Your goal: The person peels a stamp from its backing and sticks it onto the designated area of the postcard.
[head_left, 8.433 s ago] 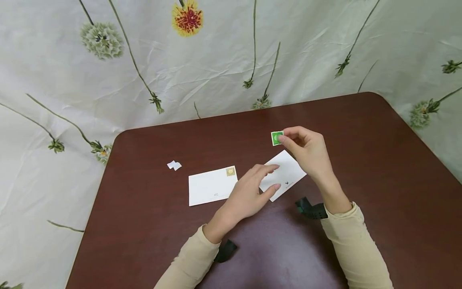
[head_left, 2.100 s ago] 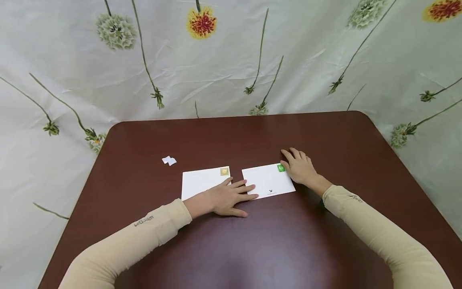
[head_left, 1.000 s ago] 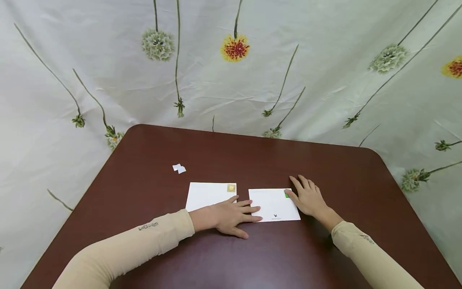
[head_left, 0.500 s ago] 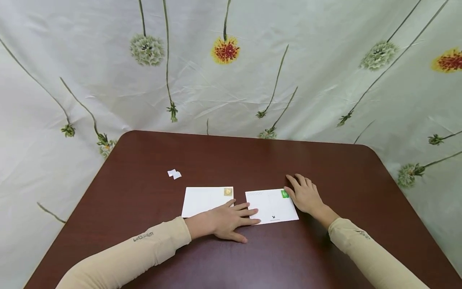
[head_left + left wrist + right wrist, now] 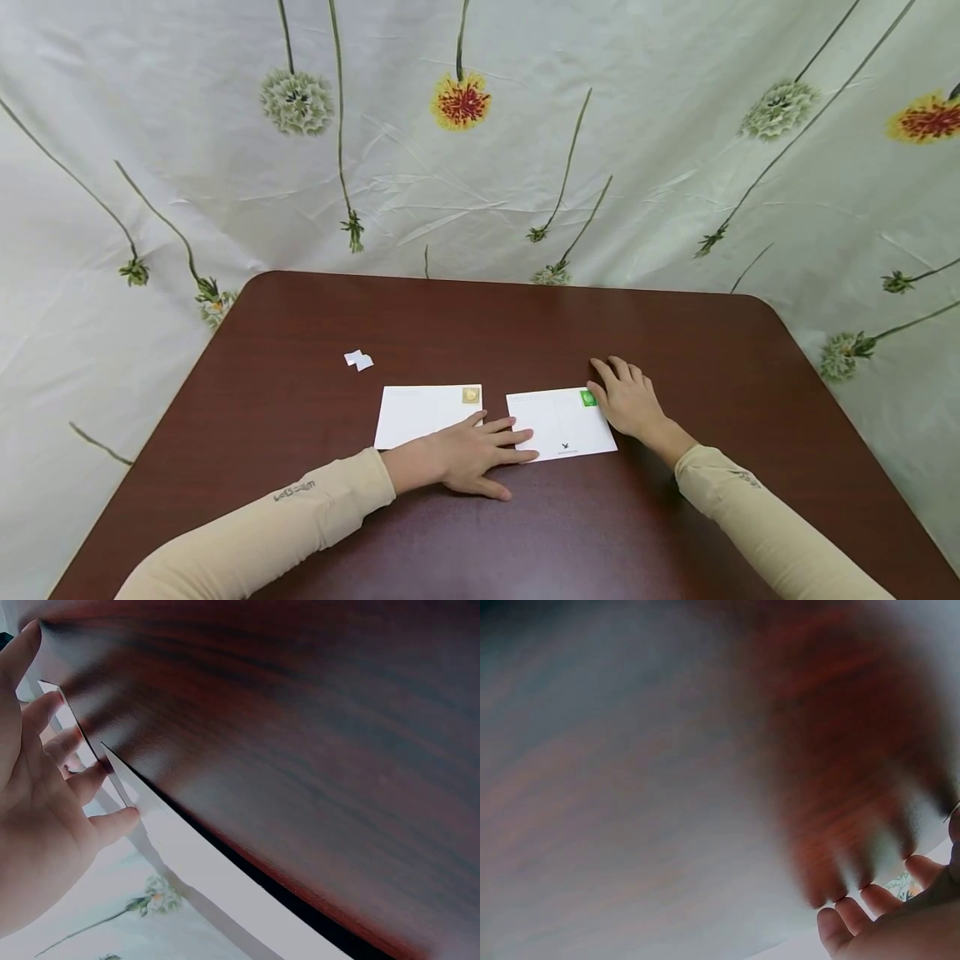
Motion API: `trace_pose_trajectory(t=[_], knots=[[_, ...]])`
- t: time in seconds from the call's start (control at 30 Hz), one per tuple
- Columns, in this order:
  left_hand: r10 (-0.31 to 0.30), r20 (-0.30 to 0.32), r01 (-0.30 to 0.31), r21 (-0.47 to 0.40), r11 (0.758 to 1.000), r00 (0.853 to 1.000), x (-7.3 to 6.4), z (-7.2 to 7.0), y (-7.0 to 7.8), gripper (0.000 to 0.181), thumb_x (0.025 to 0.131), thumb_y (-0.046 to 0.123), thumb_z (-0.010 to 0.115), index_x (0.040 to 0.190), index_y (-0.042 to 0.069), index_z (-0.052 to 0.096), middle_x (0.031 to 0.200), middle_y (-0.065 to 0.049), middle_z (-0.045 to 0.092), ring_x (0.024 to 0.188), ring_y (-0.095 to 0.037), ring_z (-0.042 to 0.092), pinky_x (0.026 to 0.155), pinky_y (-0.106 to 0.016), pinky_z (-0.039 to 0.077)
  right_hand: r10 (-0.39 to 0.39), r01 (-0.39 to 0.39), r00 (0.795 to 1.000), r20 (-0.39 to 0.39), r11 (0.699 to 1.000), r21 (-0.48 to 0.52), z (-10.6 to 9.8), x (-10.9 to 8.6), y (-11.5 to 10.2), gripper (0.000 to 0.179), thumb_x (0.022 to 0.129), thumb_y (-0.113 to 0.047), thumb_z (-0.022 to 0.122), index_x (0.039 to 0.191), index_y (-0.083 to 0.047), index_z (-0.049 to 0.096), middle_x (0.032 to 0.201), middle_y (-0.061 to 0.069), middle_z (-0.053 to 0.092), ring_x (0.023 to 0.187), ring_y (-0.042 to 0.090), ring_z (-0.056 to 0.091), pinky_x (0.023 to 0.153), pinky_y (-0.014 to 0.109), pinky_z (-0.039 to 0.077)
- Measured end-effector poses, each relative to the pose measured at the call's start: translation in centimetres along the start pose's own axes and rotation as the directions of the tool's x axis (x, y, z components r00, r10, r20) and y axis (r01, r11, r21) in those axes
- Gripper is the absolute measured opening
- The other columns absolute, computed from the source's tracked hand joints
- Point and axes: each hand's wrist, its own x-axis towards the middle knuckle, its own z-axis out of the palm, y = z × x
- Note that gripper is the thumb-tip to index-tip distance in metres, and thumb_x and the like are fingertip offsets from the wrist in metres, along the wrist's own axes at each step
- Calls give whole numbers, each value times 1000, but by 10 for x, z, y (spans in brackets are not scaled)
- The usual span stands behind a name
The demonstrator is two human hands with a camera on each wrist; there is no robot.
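Two white postcards lie side by side on the table. The left postcard (image 5: 420, 412) has a gold stamp (image 5: 471, 395) in its top right corner. A green stamp (image 5: 588, 398) sits in the same corner of the right postcard (image 5: 558, 425), above a small dark printed mark. With fingers spread, my left hand (image 5: 472, 457) covers the left postcard's lower right corner, and its fingertips reach the right postcard's left edge. My right hand (image 5: 630, 404) rests at the right postcard's upper right, thumb beside the green stamp. In the right wrist view its fingertips (image 5: 847, 911) touch the tabletop.
Small white paper scraps (image 5: 358, 360) lie on the dark red-brown table (image 5: 450, 333), behind the left postcard. A pale flower-printed cloth (image 5: 510, 167) hangs behind the table's far edge.
The green stamp, pinched in my right hand in the oldest frame, is now on the right postcard, which lies straighter. Over the last second the right thumb has uncovered more of the stamp.
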Motion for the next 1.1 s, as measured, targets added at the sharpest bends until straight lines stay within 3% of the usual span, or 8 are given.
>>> trace_pose_trajectory(t=[0.47, 0.77, 0.97, 1.1], knots=[[-4, -7, 4, -16, 1000, 1000, -1, 3, -1, 62, 94, 60, 44, 149, 35, 30, 155, 10, 22, 141, -14, 18, 109, -50, 22, -12, 12, 1000, -13, 1000, -20, 3, 1, -2, 43, 103, -26, 41, 141, -4, 41, 139, 29, 35, 124, 51, 34, 97, 63, 29], [5, -45, -14, -183, 983, 999, 0, 5, -3, 62, 94, 57, 46, 147, 27, 37, 153, 7, 28, 141, -16, 20, 110, -51, 20, -11, 11, 1000, -5, 1000, -8, 3, -3, -1, 43, 104, -27, 41, 140, -4, 42, 139, 29, 36, 124, 51, 34, 97, 64, 29], [-30, -134, -8, -275, 961, 991, -2, 2, -12, 66, 94, 57, 46, 149, 22, 34, 153, 4, 30, 141, -18, 22, 110, -50, 19, -4, 4, 1000, 6, 1000, 11, 7, -8, -1, 46, 104, -31, 38, 140, -3, 42, 139, 27, 38, 124, 49, 35, 96, 64, 29], [-96, -248, 17, -302, 953, 964, -5, -2, -28, 67, 95, 54, 48, 149, 17, 35, 150, -2, 35, 139, -24, 27, 109, -52, 21, 4, -4, 1000, 17, 999, 33, 7, -9, -1, 47, 104, -32, 38, 140, -2, 41, 137, 27, 39, 123, 50, 36, 96, 64, 29]])
